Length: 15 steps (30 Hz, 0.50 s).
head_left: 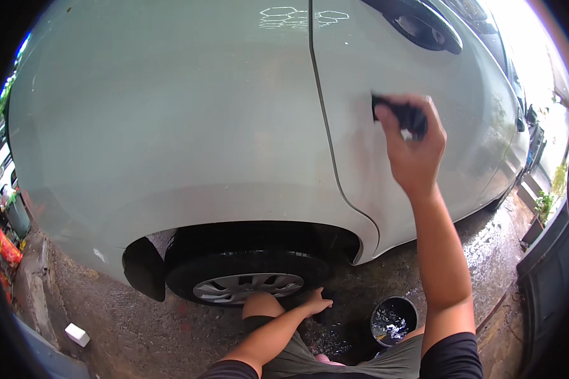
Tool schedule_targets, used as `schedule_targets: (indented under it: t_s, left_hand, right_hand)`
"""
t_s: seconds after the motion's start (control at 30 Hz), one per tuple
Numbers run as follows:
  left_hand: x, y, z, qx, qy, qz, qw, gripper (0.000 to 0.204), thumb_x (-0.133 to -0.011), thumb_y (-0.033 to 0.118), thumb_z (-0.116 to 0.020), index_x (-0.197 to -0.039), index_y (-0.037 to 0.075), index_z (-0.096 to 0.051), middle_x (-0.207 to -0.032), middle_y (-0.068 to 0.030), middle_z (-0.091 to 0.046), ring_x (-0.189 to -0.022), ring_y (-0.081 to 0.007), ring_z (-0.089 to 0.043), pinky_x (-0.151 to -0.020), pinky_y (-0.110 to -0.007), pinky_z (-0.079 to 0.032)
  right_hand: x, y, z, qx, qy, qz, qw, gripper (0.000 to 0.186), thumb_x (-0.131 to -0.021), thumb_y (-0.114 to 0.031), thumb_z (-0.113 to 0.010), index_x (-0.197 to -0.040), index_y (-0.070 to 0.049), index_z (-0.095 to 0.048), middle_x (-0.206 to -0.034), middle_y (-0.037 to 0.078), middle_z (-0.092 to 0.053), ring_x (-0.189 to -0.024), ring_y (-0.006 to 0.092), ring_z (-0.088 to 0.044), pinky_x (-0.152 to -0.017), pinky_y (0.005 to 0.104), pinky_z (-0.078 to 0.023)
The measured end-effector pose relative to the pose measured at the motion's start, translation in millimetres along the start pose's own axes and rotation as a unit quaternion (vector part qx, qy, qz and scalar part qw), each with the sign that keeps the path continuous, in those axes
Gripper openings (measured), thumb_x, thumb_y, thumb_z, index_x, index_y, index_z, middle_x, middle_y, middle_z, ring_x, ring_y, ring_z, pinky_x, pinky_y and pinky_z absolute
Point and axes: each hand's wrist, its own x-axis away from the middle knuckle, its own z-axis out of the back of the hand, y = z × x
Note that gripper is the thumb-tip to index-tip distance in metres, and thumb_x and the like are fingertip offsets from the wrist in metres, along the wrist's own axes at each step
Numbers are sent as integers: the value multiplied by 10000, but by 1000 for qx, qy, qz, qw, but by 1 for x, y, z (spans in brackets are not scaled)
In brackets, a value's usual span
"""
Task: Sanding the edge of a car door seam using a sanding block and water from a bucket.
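Hand (pixel 416 151), the right one, half-curled around a blurred black item (pixel 413 118)

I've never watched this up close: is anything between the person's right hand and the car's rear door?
Only the black cloth-like item that the right hand holds, up at the silver rear door. Nothing else visible intervenes; the black bucket stands well below.

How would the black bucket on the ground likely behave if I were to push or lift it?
The black bucket is probably fairly heavy, since liquid glints inside it. That liquid would likely slosh if it were jolted. The bucket might also slide when pushed, as the ground around it looks wet.
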Motion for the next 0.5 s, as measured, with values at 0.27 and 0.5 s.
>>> schedule_targets:
  t_s: [0.27, 0.5]
  left_hand:
    - [-11, 0, -2, -50, 19, -15, 998, 1007, -695, 282, -816, -1556, -92, -450, -1518, -323, -551, -1424, -406, -548, -1181, -413, -456]
    - [-13, -9, -1, -48, 24, -24, 998, 990, -692, 282, -810, -1547, -82, -470, -1468, -323, -594, -1381, -407, -586, -1164, -420, -473]
  right_hand:
    - [-78, -15, -43, 37, 5, 34, 999, 257, -940, -190, -850, -1048, 10, -731, -854, 28, -742, -772, 65, -642, -730, 259, -541]
    - [-78, -10, -60, 112, 57, 41, 991, 290, -946, -263, -835, -1005, 7, -744, -796, 74, -742, -691, 124, -643, -685, 281, -528]
